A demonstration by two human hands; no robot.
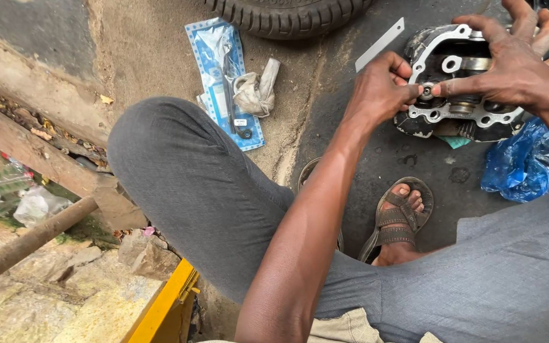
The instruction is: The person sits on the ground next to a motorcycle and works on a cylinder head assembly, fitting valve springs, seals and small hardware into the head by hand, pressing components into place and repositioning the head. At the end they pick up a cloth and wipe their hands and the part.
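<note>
- Dark, oil-stained ground in flat daylight.
- Rough concrete wall at left.
- Rusty pipe over rubble.
- Tyre at top.

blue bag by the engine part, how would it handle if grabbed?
The blue bag looks like thin crumpled plastic, so probably floppy and light. Its glossy film may be slippery. It lies slumped on the ground, so it is unlikely to roll.

I count one engine cylinder head, one blue gasket packet, one crumpled rag, one blue plastic bag, one tyre, one sandal, and one pale flat strip.
</note>
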